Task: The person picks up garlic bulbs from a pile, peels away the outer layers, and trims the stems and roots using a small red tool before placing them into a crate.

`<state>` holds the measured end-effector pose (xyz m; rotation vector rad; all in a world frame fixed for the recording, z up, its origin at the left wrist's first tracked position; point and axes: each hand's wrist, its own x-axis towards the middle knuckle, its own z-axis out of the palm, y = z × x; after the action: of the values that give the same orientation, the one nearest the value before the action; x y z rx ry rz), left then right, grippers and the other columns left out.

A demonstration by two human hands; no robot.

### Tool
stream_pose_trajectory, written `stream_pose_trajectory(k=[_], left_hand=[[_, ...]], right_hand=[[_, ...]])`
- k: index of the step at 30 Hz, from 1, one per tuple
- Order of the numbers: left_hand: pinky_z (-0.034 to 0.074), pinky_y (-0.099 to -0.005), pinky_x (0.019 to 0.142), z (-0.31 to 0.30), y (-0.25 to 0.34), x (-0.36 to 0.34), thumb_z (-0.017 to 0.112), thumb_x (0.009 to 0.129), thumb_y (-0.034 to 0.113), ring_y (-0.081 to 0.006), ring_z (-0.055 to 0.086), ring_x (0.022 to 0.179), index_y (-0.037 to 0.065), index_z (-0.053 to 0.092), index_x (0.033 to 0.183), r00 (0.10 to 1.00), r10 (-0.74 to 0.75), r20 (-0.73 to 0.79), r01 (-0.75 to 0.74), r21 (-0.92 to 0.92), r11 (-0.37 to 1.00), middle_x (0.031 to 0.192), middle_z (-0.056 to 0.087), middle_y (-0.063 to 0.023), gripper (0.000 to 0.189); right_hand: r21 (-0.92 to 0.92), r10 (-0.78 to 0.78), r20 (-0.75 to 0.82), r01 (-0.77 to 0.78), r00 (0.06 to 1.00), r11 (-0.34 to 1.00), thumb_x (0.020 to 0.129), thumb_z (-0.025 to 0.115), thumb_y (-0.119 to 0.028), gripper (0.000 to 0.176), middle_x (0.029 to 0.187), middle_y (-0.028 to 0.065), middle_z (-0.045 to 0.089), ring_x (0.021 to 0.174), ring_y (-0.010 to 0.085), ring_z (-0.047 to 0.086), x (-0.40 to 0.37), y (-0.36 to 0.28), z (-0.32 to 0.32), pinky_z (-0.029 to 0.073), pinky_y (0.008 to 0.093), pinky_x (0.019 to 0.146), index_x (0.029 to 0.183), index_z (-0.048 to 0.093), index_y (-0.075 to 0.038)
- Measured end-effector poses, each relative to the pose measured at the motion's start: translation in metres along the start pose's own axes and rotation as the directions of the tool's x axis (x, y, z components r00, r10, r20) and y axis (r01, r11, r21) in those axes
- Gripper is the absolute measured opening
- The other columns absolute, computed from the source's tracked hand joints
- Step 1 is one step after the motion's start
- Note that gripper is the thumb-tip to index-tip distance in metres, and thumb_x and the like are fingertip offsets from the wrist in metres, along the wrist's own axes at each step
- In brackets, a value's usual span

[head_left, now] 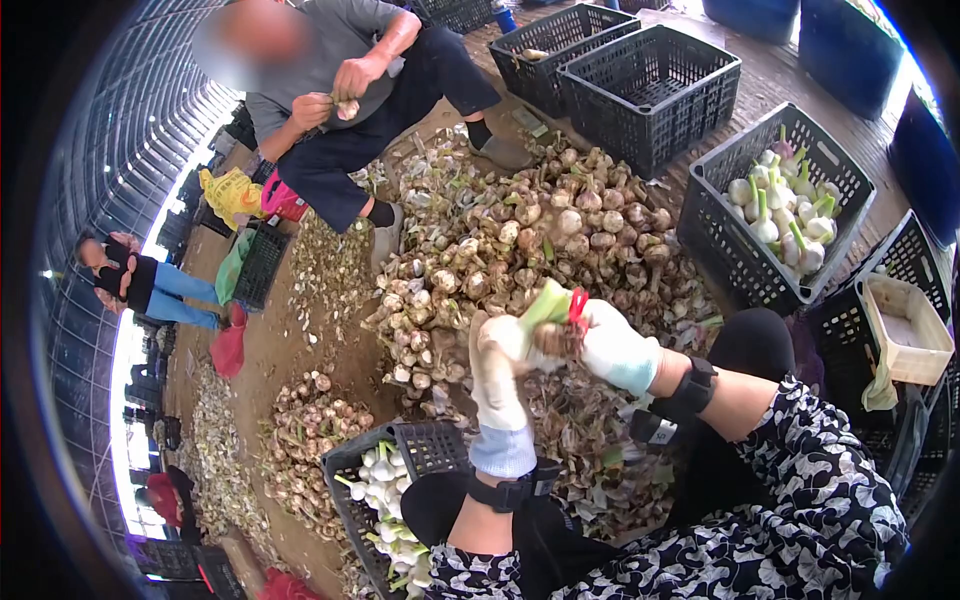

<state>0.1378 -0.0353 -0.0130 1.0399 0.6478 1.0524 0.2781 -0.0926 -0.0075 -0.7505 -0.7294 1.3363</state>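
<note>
A garlic bulb [556, 341] with a thick green stem [545, 304] is between my two gloved hands, above the pile of unpeeled garlic. My left hand [497, 365], in a pale glove with a bluish cuff, is closed at the stem side and slightly blurred. From the right, my right hand [617, 346] closes on the bulb. Something red [578, 308] shows at its fingertips; I cannot make out what it is. Loose skins [610, 440] lie below my hands.
A black crate [775, 215] of trimmed garlic stands at right, another crate [435, 447] beside my left knee. More crates [650, 95] stand at the back. Opposite, a person [340, 110] holds a garlic bulb. The garlic pile [560, 215] lies between us. A white bin [908, 330] is at far right.
</note>
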Motion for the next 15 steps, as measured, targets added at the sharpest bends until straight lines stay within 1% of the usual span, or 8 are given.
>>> stream_pose_trajectory(k=[1,3,4,7,9,12,13,15], left_hand=[[0.05,-0.0267,0.073,-0.002,0.004,0.003,0.053,0.083,0.016,-0.0205,0.054,0.094,-0.001,0.037,0.127,0.998,0.043,0.036,-0.053,0.369,0.928,0.11,0.048,-0.0116,0.05],[0.049,-0.0282,0.073,0.016,0.02,-0.01,0.058,0.079,0.011,-0.02,0.053,0.095,0.002,0.04,0.126,0.989,0.149,-0.011,-0.111,0.617,0.779,0.112,0.049,-0.012,0.051],[0.049,-0.0282,0.073,0.015,0.02,-0.01,0.058,0.079,0.011,-0.02,0.053,0.095,0.002,0.04,0.126,0.989,0.149,-0.011,-0.111,0.616,0.78,0.112,0.049,-0.012,0.051],[0.049,-0.0359,0.079,0.006,0.032,-0.008,0.06,0.08,0.019,-0.0214,0.054,0.097,0.005,0.039,0.129,0.948,-0.3,0.103,0.314,-0.186,0.931,0.109,0.053,-0.0101,0.054],[0.048,-0.0372,0.082,0.005,0.033,-0.012,0.061,0.081,0.028,-0.0221,0.055,0.097,0.005,0.034,0.132,0.934,-0.285,0.218,0.349,-0.375,0.859,0.113,0.052,-0.0096,0.062],[0.048,-0.0402,0.083,0.011,0.026,-0.011,0.05,0.087,0.028,-0.0233,0.055,0.094,0.003,0.037,0.126,0.981,-0.167,0.102,0.175,-0.083,0.981,0.113,0.053,-0.01,0.048],[0.052,-0.0363,0.075,-0.014,-0.001,0.0,0.064,0.079,0.022,-0.0233,0.054,0.097,0.003,0.031,0.13,0.975,0.048,0.216,-0.059,0.048,0.997,0.115,0.05,-0.0137,0.063],[0.053,-0.0315,0.072,-0.01,0.003,-0.001,0.07,0.071,0.008,-0.0227,0.056,0.092,-0.001,0.035,0.124,0.973,-0.139,0.182,0.148,-0.041,0.988,0.11,0.051,-0.0138,0.064]], right_hand=[[-0.188,-0.273,0.022,0.272,0.962,0.944,0.082,0.053,-0.002,0.019,0.084,0.0007,0.059,0.076,0.0094,0.054,0.004,0.0,0.001,0.044,0.0226,0.066,0.1,0.055,-0.003],[-0.662,-0.427,0.06,0.356,0.902,0.659,0.084,0.055,-0.008,0.012,0.08,-0.0012,0.058,0.069,0.0075,0.052,0.002,-0.001,-0.002,0.043,0.0221,0.059,0.094,0.056,-0.002],[-0.663,-0.427,0.061,0.356,0.902,0.659,0.084,0.055,-0.008,0.012,0.08,-0.0012,0.058,0.069,0.0075,0.052,-0.001,-0.006,-0.003,0.043,0.0221,0.059,0.094,0.056,-0.002],[-0.143,-0.072,-0.067,0.062,0.995,0.988,0.082,0.056,-0.012,0.015,0.082,0.0018,0.06,0.07,0.0104,0.056,-0.009,-0.024,-0.003,0.045,0.0247,0.063,0.091,0.058,0.0],[-0.226,-0.147,-0.007,0.141,0.989,0.964,0.082,0.057,-0.013,0.016,0.081,0.0015,0.06,0.069,0.0082,0.055,-0.006,-0.028,-0.002,0.044,0.0229,0.062,0.092,0.058,0.0],[0.118,0.0,-0.194,0.023,0.981,0.993,0.081,0.058,-0.012,0.016,0.083,0.0022,0.061,0.07,0.0091,0.057,-0.006,-0.026,0.003,0.044,0.0218,0.062,0.092,0.059,0.0],[0.121,-0.001,-0.195,0.025,0.981,0.992,0.081,0.058,-0.012,0.016,0.083,0.0022,0.061,0.07,0.0091,0.057,-0.008,-0.026,0.0,0.044,0.0218,0.062,0.092,0.059,0.0],[-0.248,-0.01,0.128,0.042,0.992,0.968,0.083,0.055,-0.008,0.011,0.078,0.0029,0.061,0.073,0.0072,0.057,-0.015,-0.024,-0.008,0.045,0.0212,0.062,0.089,0.061,-0.001]])
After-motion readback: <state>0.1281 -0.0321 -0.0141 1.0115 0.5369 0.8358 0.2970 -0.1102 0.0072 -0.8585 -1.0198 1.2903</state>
